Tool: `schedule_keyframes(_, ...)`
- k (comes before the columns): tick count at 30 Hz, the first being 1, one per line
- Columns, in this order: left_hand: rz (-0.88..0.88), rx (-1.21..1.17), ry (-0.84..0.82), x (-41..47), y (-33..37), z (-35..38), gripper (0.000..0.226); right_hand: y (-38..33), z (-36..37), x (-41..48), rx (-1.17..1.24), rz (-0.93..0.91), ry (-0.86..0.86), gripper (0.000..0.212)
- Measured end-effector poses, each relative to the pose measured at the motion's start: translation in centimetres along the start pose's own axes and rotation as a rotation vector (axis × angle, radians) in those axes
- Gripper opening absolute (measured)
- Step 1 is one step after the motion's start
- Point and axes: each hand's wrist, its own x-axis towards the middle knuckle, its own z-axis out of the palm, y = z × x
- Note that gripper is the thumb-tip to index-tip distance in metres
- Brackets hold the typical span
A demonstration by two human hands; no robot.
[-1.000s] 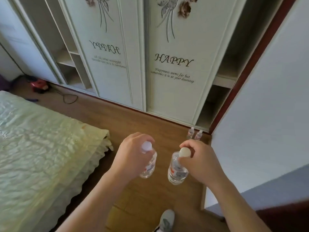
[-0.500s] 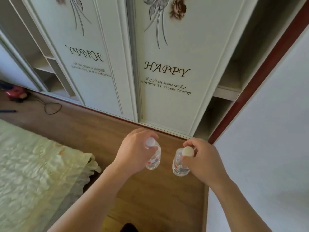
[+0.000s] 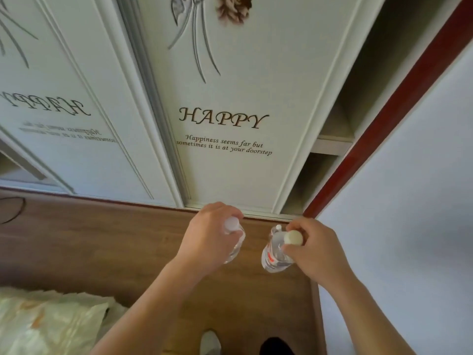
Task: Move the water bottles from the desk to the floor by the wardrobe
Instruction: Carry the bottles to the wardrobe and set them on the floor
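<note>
Bottles hang by their necks, one in each hand: left hand (image 3: 207, 239) clenches the left bottle (image 3: 236, 248), right hand (image 3: 316, 248) the right bottle (image 3: 272, 254), above the floor (image 3: 102, 242) beside the wardrobe (image 3: 230, 162), likely for lowering upright.

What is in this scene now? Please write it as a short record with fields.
left hand: holds left bottle near its white cap
right hand: holds right bottle by its neck
bottles: in the air above the wooden floor, not yet set down
wardrobe: directly ahead, door printed "HAPPY"
bed: lower left corner
</note>
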Motion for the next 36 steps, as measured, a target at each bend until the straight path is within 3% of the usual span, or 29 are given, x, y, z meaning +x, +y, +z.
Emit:
schedule_keyframes(10, -0.007, 0.004, -0.118, 12.4, -2.2, 4.1, 0.027, 2.9, 1.1, 11.5, 0.003, 0.063, -0.031, 0.032)
schedule_keyframes(21, -0.031, 0.049, -0.109, 22.5, -5.9, 13.3, 0.025, 9.9, 4.0, 23.0, 0.054, 0.028, -0.051, 0.029)
schedule_keyframes(27, 0.011, 0.038, -0.101, 26.3, -12.6, 21.5, 0.027, 16.6, 9.6, 28.7, 0.046, 0.052, -0.074, 0.034)
schedule_keyframes(36, 0.054, 0.006, -0.135, 29.5, -27.1, 38.5, 0.028, 30.8, 23.7, 36.2, -0.006, 0.055, -0.135, 0.033)
